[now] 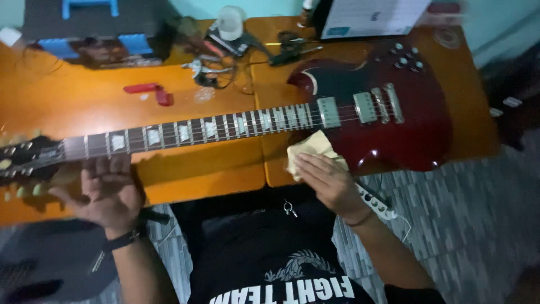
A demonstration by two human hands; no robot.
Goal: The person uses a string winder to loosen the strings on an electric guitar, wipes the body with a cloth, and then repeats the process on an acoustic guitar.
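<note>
left hand [109, 191]: grip wrapped round the guitar neck [185, 130] from below, near the headstock [22, 160]; fingers curl over the low frets, wrist strap on the forearm. Motion blur here, exact finger placement unclear.
guitar: dark red electric guitar [394, 121] lying flat across the orange tabletop [67, 95], strings up.
long axis: runs left-right, headstock far left and slightly nearer the person, body at right.
right hand [326, 180]: flat, palm down, pressing a folded yellowish cloth [312, 147]; no closed grip, fingers spread over the cloth.
cloth position: at the near edge of the tabletop, touching the lower horn of the body, just below where the neck joins.
key relation: body lies up and to the right of the right hand; neck sits just above it. Right hand is nearer the body, left nearer the headstock.
background: red clips [152, 91] and cable clutter [225, 53] behind the neck, apart from both hands.
</note>
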